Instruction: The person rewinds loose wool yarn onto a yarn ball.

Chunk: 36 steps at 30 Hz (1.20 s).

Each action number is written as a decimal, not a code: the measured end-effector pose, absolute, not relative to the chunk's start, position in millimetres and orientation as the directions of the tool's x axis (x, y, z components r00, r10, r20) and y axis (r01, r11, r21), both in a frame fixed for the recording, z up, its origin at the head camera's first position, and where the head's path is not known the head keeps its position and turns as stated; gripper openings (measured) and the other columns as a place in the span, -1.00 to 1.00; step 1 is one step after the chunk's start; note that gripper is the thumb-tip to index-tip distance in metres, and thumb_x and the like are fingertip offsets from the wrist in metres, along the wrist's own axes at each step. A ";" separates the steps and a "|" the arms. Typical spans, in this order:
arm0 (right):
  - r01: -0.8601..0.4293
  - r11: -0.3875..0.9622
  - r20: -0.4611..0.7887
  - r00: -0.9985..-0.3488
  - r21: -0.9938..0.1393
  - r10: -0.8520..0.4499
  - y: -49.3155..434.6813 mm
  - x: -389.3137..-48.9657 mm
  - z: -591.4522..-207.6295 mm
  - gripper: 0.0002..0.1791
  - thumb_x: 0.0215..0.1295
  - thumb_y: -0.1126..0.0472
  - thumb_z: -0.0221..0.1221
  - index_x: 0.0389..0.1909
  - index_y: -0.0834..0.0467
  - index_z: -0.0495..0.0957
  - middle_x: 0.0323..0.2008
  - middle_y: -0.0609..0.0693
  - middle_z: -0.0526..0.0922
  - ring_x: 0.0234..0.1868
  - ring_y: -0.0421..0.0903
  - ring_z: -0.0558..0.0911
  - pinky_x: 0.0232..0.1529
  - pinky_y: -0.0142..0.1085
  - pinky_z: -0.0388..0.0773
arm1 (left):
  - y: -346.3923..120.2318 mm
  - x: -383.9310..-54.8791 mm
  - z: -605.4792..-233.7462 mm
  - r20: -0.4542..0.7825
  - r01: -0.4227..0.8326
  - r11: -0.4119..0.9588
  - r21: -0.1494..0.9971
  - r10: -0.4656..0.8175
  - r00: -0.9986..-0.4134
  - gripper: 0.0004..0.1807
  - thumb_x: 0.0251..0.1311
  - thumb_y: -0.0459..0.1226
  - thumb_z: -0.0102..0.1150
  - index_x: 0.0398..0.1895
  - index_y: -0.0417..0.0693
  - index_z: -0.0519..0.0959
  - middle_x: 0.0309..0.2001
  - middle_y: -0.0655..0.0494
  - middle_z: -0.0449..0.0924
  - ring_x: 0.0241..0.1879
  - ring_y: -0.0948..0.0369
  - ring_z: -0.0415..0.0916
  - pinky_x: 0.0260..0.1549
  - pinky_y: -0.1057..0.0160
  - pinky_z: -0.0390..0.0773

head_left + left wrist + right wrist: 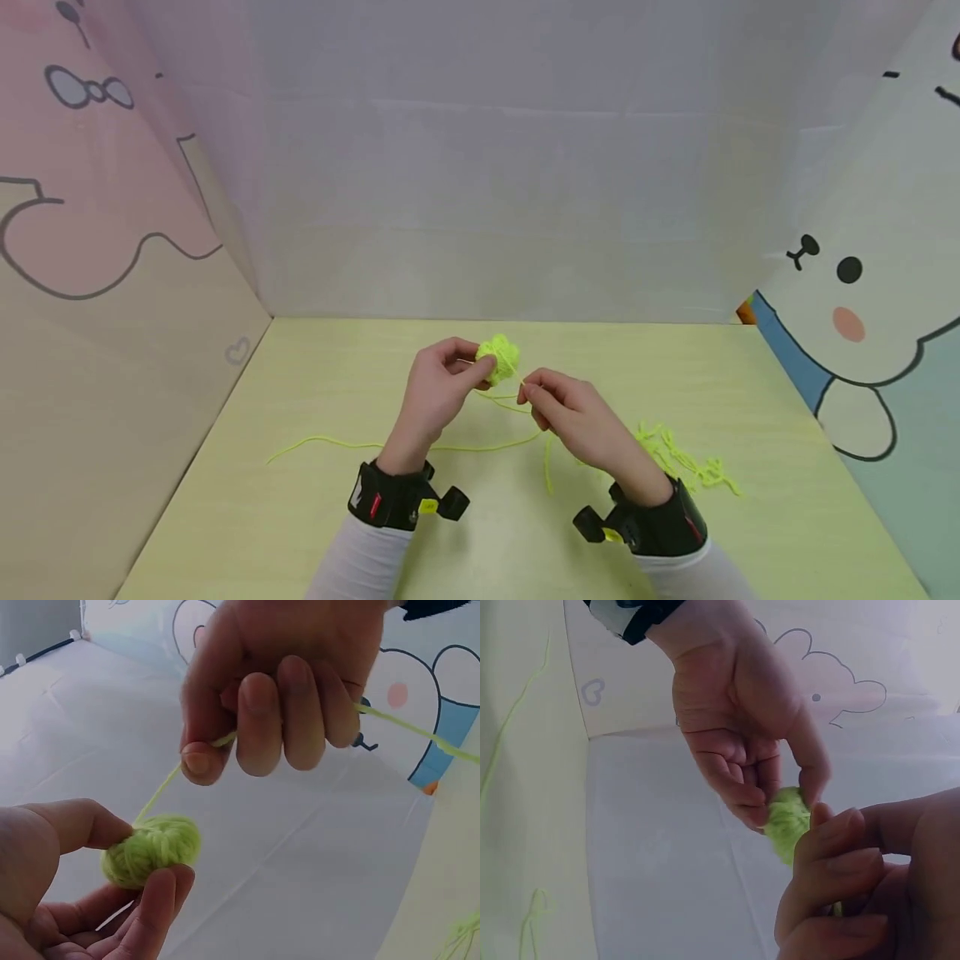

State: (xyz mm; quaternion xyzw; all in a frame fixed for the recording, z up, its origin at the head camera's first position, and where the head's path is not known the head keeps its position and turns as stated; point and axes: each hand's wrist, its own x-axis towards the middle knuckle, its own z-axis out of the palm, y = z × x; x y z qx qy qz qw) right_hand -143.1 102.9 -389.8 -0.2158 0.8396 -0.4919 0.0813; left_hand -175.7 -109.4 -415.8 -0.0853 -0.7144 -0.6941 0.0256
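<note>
A small ball of neon yellow-green yarn (501,360) is held above the table between the thumb and fingers of my left hand (441,385). From the ball a short strand (159,796) runs taut to my right hand (573,415), which pinches it between thumb and forefinger a little to the right. In the left wrist view the same strand passes behind the curled right fingers and leaves on the far side. The right wrist view shows the ball (786,825) partly hidden behind the right fingertips.
A loose yarn end (322,439) stretches across the table (315,517) to the left. To the right, partly behind the right forearm, lies a tangled heap of the same yarn (686,458). Printed cloth walls (487,208) stand at the back and sides.
</note>
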 end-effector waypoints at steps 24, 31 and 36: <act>-0.154 0.326 -0.032 -0.864 -0.933 -0.502 98.2 -158.9 -424.1 -0.66 0.62 0.05 -0.12 -0.21 0.13 0.55 -0.62 -0.03 0.34 -0.65 -0.13 0.26 -0.57 -0.36 0.23 | -120.3 -165.7 -402.1 0.187 0.127 -0.196 0.972 0.332 -0.925 -0.82 0.27 -0.37 0.20 -0.18 -0.36 0.53 -0.34 -0.06 0.61 -0.41 0.07 0.58 -0.37 0.23 0.68; -0.121 0.319 -0.069 -0.848 -0.940 -0.525 111.4 -181.4 -408.4 -0.64 0.61 0.09 -0.12 -0.25 0.25 0.50 -0.58 -0.02 0.32 -0.61 -0.14 0.26 -0.52 -0.35 0.24 | -122.7 -163.0 -401.5 0.127 0.135 -0.029 0.990 0.572 -0.810 -0.89 0.22 -0.39 0.20 -0.25 -0.30 0.57 -0.40 -0.04 0.63 -0.48 0.05 0.55 -0.43 0.26 0.63; -0.181 0.370 -0.041 -0.854 -0.911 -0.518 117.9 -187.6 -386.9 -0.65 0.61 0.09 -0.10 -0.27 0.24 0.50 -0.61 -0.01 0.29 -0.62 -0.09 0.25 -0.49 -0.28 0.24 | -122.9 -164.6 -405.4 0.062 0.150 0.121 0.981 0.541 -0.839 -0.90 0.19 -0.30 0.24 -0.26 -0.13 0.59 -0.46 -0.01 0.64 -0.48 0.02 0.57 -0.40 0.18 0.62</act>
